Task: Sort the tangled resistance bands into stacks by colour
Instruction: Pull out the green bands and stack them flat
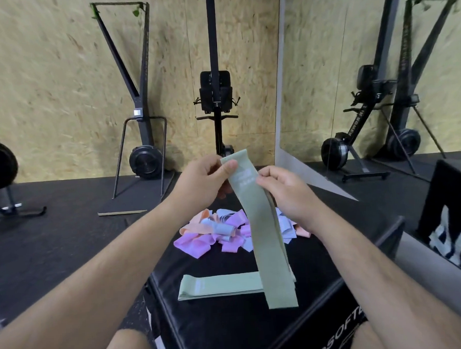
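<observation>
A sage-green resistance band (264, 236) hangs upright above a black padded box (232, 326). My left hand (203, 181) pinches its top left edge with thumb and fingers. My right hand (281, 187) grips its right edge just below the top. On the box's near part lies a flat green stack (216, 285), with the hanging band's lower end in front of its right end. Farther back sits a tangled pile (216, 235) of pink, peach and pale blue bands, partly hidden behind the held band.
Black gym flooring (53, 237) surrounds the box. Upright exercise machines (141, 120) stand against the chipboard wall at the back. A wall mirror (379, 73) and another black box (456, 216) are at the right. My knees show at the bottom edge.
</observation>
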The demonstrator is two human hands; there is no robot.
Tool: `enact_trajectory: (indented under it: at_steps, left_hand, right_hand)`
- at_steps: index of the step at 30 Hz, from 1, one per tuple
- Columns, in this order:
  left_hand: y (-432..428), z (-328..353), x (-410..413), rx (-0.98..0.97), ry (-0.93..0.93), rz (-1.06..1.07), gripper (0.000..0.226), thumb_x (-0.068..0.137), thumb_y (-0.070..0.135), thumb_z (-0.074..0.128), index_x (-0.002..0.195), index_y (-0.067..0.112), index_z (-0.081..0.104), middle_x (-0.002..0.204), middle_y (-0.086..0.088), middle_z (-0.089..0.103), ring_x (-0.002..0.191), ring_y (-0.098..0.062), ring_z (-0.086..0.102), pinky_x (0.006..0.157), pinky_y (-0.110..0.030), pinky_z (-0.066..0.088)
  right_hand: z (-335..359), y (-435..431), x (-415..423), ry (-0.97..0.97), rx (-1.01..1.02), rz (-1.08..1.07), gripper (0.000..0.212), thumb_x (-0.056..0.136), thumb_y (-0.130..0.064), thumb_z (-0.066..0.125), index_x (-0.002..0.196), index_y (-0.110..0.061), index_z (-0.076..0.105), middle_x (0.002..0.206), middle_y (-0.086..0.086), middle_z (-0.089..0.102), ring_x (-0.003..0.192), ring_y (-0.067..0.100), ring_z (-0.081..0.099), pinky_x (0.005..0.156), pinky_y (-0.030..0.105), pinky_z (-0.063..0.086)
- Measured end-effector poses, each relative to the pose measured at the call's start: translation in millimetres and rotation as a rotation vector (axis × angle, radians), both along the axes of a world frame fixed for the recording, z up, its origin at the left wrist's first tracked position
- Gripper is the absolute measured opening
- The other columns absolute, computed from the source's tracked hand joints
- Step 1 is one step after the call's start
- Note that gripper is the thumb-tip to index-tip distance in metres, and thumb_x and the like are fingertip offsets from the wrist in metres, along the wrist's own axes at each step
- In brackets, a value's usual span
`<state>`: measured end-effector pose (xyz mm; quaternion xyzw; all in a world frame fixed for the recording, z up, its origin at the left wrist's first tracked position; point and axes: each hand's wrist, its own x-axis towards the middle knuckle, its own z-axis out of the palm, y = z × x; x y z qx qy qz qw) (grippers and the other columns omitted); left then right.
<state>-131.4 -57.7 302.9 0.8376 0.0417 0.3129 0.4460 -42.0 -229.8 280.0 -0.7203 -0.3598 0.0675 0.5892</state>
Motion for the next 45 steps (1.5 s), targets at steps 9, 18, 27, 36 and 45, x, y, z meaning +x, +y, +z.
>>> enact_trajectory:
  at_steps: [9,18,27,36,45]
  left_hand:
    - [-8,-9,-24,-0.152,-0.012,-0.114,0.011,0.094,0.028,0.069,0.097,0.018,0.065,0.084,-0.007,0.071,0.07,-0.023,0.068,0.077,-0.052,0.058]
    - [7,-66,-29,-0.12,0.108,-0.086,0.007,0.096,0.02,0.066,0.094,0.021,0.072,0.082,0.0,0.066,0.071,-0.014,0.06,0.06,-0.029,0.053]
    - [53,-175,-17,-0.184,0.254,0.092,0.009,0.09,0.024,0.073,0.083,0.029,0.072,0.068,0.017,0.06,0.06,0.0,0.049,0.059,-0.014,0.039]
    - [88,-229,-14,-0.227,0.308,0.2,0.005,0.09,0.016,0.073,0.087,0.02,0.074,0.077,-0.008,0.069,0.058,0.0,0.051,0.053,-0.008,0.04]
    - [117,-241,0,-0.249,0.341,0.217,0.005,0.087,0.026,0.078,0.086,0.03,0.076,0.081,0.0,0.074,0.065,-0.006,0.057,0.063,-0.022,0.046]
  right_hand:
    - [-11,14,-23,-0.104,0.084,0.042,0.031,0.103,-0.037,0.058,0.096,-0.007,0.064,0.077,0.028,0.057,0.068,0.021,0.045,0.061,0.031,0.038]
    - [-47,23,-8,-0.104,-0.224,0.201,0.03,0.101,-0.031,0.062,0.092,-0.004,0.067,0.074,0.007,0.044,0.069,0.021,0.036,0.064,0.032,0.03]
    - [-138,74,18,-0.065,-0.55,0.214,0.03,0.09,-0.047,0.072,0.094,-0.017,0.068,0.072,-0.002,0.048,0.064,0.01,0.042,0.067,0.03,0.034]
    - [-196,122,40,-0.063,-0.644,0.293,0.021,0.092,-0.044,0.07,0.086,-0.024,0.069,0.07,-0.003,0.058,0.062,0.008,0.047,0.066,0.029,0.041]
    - [-205,142,61,-0.03,-0.632,0.311,0.019,0.092,-0.043,0.07,0.089,-0.024,0.072,0.068,-0.012,0.057,0.055,-0.002,0.046,0.056,0.013,0.037]
